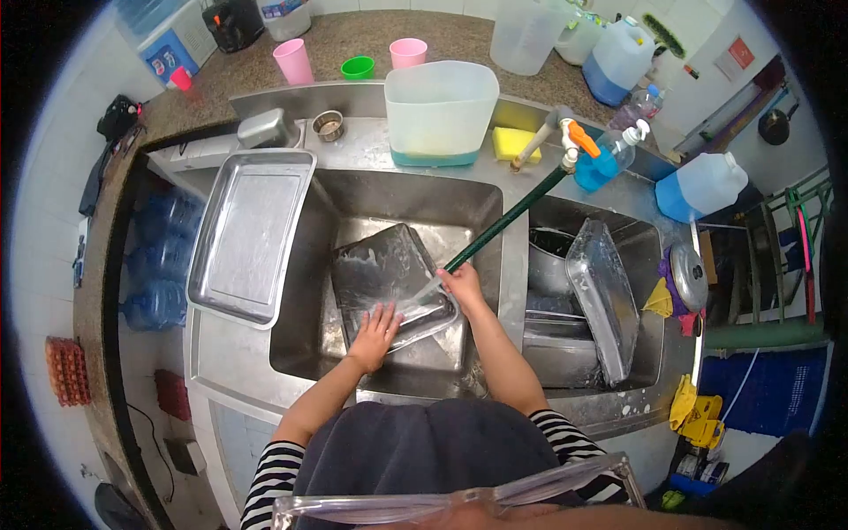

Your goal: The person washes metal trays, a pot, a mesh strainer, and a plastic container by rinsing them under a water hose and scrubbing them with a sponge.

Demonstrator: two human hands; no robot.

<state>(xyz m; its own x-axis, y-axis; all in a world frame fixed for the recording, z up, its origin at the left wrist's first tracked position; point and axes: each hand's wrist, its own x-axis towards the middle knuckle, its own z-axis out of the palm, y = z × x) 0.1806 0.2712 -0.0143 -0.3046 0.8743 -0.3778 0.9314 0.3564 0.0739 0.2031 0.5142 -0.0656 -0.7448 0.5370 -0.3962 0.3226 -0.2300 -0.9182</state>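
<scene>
A metal baking pan lies tilted in the left sink basin, wet and streaked with whitish suds. My left hand rests on the pan's near part with its fingers spread. My right hand is wrapped round the end of a green hose, which runs down from the tap with the orange handle. Water sprays from the hose end onto the pan, close to my left fingers. The pan's lower right edge is partly hidden by the spray.
A rectangular metal tray lies left of the basin. The right basin holds an upright pan and other metal containers. Behind stand a plastic tub with blue-green liquid, a yellow sponge, a soap pump bottle and a blue-liquid jug.
</scene>
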